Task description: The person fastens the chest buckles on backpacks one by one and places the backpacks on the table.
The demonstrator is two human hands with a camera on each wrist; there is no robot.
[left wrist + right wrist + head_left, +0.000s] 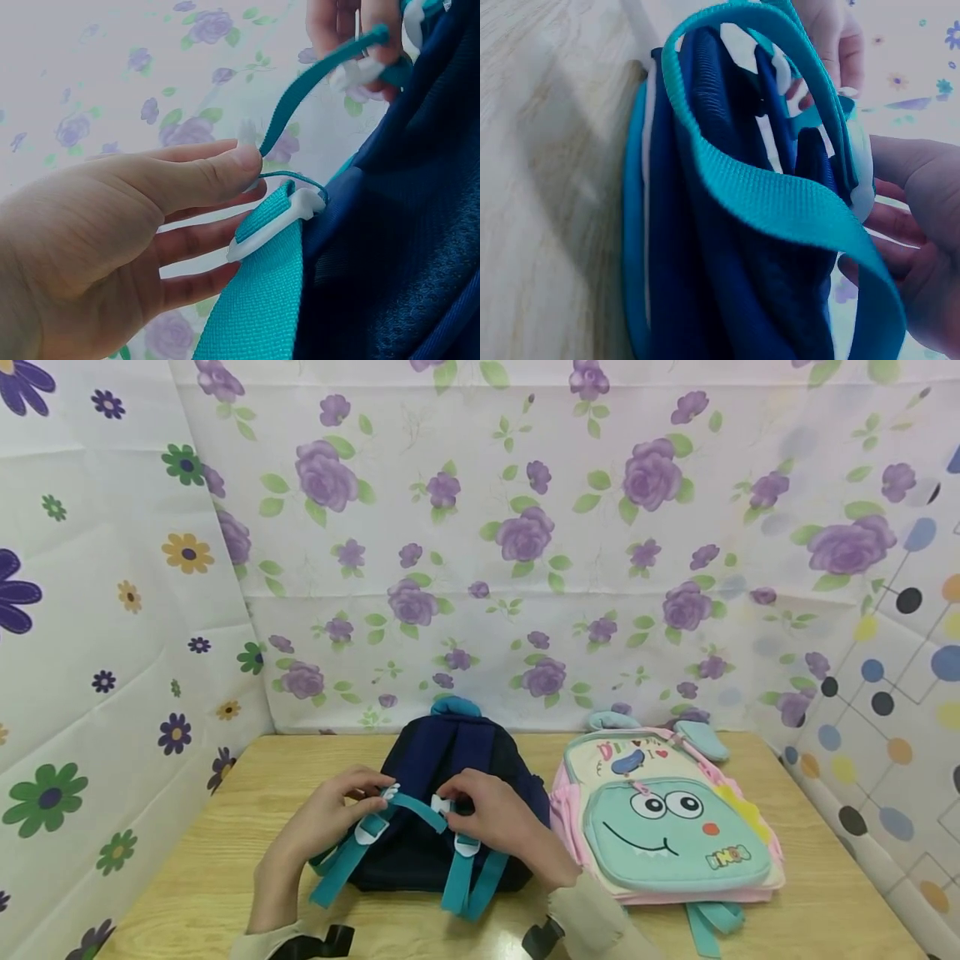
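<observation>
Left hand (330, 810): angled up from lower left, thumb and index finger pinching a small white plastic buckle piece (390, 792), the remaining fingers loosely extended.
Right hand (489, 810): angled inward from lower right, thumb and fingers pinching another white plastic buckle piece (441, 804).
Turquoise webbing strap (422, 811): curving between both hands.
Navy-blue fabric backpack (405, 864): on the pale wood-grain worktop (832, 893), beside a pink-and-mint cartoon-face backpack (678, 843).
</observation>
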